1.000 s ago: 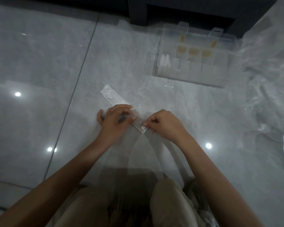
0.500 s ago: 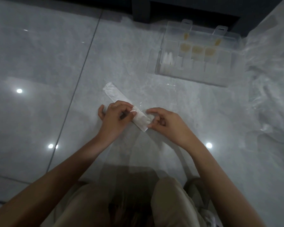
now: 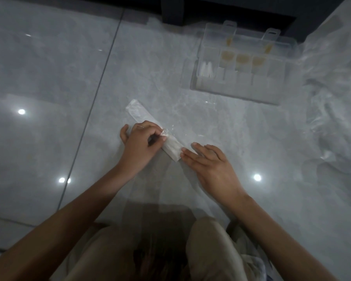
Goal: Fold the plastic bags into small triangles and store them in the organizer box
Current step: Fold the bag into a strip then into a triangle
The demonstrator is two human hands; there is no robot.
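While the left hand (image 3: 142, 145) pinches the strip (image 3: 139, 113) (a folded bag) on the floor (image 3: 49, 78), the right hand (image 3: 211, 167) lies flat, fingertips touching its near end; the box (image 3: 237, 94) sits well beyond.

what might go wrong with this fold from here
1. The long folded clear plastic strip lies on the glossy grey tile floor and may slide askew, since only the left hand pinches it, about midway.
2. The right hand has only flat fingertips at the strip's near end, so the film there may spring open.
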